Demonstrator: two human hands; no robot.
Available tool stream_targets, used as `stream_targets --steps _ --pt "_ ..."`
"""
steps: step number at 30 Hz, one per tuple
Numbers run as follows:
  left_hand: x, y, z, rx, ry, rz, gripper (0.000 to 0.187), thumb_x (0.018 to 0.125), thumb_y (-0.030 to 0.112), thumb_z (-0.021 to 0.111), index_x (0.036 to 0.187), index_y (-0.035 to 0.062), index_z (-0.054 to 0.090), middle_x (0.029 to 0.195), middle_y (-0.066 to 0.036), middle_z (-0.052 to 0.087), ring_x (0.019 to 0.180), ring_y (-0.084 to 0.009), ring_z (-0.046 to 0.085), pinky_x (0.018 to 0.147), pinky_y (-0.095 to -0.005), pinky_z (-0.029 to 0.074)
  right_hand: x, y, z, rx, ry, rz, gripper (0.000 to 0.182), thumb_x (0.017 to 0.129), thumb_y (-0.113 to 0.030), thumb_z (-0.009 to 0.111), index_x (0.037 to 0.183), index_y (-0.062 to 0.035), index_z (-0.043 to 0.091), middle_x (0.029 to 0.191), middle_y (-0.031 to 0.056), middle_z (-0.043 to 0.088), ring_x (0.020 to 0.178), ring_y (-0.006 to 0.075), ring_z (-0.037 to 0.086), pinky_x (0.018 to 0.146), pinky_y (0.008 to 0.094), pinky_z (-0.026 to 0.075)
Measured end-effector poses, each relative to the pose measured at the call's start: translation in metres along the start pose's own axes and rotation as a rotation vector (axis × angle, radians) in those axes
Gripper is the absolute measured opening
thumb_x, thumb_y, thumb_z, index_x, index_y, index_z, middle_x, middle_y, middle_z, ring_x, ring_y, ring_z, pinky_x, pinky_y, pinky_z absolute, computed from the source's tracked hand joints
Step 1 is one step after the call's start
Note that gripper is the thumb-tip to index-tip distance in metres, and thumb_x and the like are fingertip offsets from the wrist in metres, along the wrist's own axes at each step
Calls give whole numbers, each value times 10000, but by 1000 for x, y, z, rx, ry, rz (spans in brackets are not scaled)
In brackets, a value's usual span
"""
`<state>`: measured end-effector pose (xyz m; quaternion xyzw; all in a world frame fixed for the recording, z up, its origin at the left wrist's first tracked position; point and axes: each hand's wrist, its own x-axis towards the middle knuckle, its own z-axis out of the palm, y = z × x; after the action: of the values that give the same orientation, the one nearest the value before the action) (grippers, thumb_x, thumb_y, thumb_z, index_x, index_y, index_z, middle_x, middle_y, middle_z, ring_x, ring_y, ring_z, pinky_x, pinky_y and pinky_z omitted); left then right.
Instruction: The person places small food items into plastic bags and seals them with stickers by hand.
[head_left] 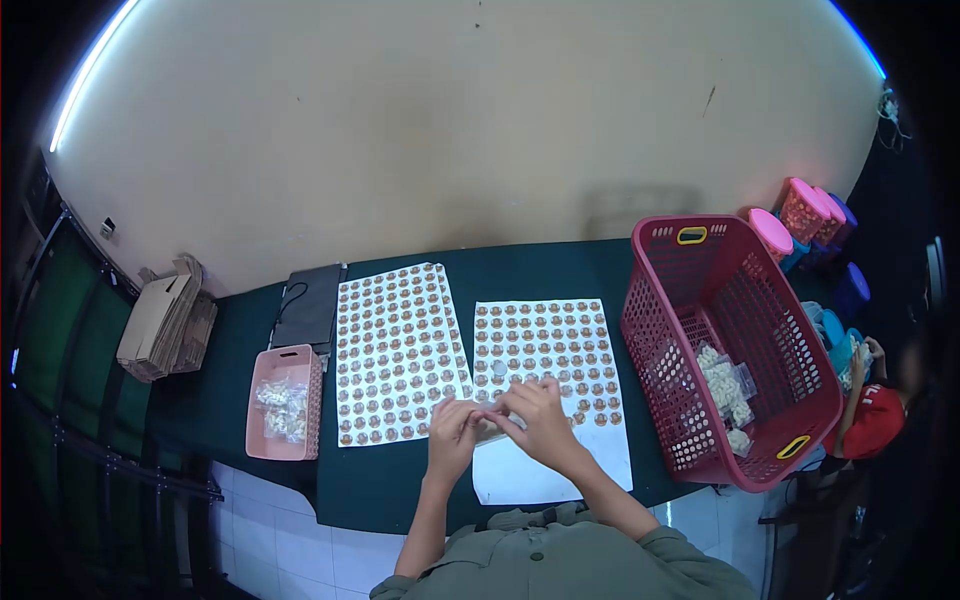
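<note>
My left hand [454, 436] and my right hand [538, 420] meet over the lower left part of a white sheet [550, 470] of round brown stickers. Fingers of both hands pinch a small clear packet [487, 430], partly hidden by them. Stickers fill the upper part of this sheet, while its lower part is bare white. A pale round spot [500, 369] shows among the stickers just above my hands. To the left lie overlapping sticker sheets [395, 350], their right edge close to my left hand.
At left stand a pink basket [284, 404] with filled packets, a black bag [308, 305] and folded cardboard [160, 320]. A large maroon basket [735, 350] holding packets stands at right. Beyond it are lidded tubs [803, 208] and a person in a red garment [868, 422].
</note>
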<state>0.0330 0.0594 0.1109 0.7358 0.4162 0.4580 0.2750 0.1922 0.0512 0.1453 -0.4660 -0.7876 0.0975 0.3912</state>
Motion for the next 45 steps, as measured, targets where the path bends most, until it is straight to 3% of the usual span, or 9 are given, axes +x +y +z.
stream_targets --steps 8,13,20,26,30,32,35,40,45 --pt "3 -9 -23 19 346 -106 207 843 166 525 707 20 577 686 -65 591 692 -194 563 1010 -471 222 2 -18 7 182 -93 50 138 735 -145 591 706 -55 492 667 41 504 685 191 517 691 320 314" --pt "10 -19 -74 -273 809 -298 290 930 227 388 733 42 493 685 3 470 653 -66 421 634 -222 346 -21 2 14 281 -117 135 161 737 -127 611 665 -43 494 681 41 524 641 160 523 649 297 353" --pt "12 2 -52 -762 870 -446 213 929 257 386 859 64 444 779 -9 483 685 -94 448 758 -259 406 -34 24 36 666 -128 442 181 787 -182 619 837 -18 562 776 52 552 670 115 513 634 248 419" --pt "1 -45 -11 -1880 93 -299 162 910 253 416 889 105 480 667 32 404 610 -76 402 767 -287 387 -45 28 51 1231 -728 630 334 823 -265 593 1067 -42 545 908 12 567 830 97 512 734 256 420" --pt "4 -33 0 -1891 364 -671 367 917 303 313 1200 102 431 994 -32 556 847 -159 527 876 -361 373 -47 27 46 1401 -630 683 231 814 -226 603 895 -10 582 794 18 580 726 94 539 701 251 441" --pt "-20 -79 15 -1995 -11 -504 469 906 397 262 1256 104 372 1196 -67 480 1142 -198 438 947 -413 339 -50 33 51 1344 -514 695 219 820 -230 595 859 -16 574 774 38 579 682 107 548 664 248 452" --pt "-23 -33 21 -1624 102 -823 546 902 459 260 1281 71 320 1209 -92 460 1117 -221 443 960 -421 322 -53 48 60 1250 -160 958 244 828 -274 587 805 -33 564 721 43 578 657 105 560 624 230 453" --pt "-58 -49 42 -1300 -78 -928 376 910 322 398 1181 61 407 1156 -88 485 1076 -176 465 940 -376 351 -58 45 65 938 -421 1000 354 866 -377 498 776 -39 558 619 39 567 588 111 571 580 235 457" --pt "-69 -85 1 -1543 378 -1054 372 853 161 519 1171 21 385 1134 -127 454 1045 -247 474 919 -396 410 -59 55 63 957 -552 965 346 873 -373 476 840 -40 565 717 46 596 646 102 574 616 216 450"
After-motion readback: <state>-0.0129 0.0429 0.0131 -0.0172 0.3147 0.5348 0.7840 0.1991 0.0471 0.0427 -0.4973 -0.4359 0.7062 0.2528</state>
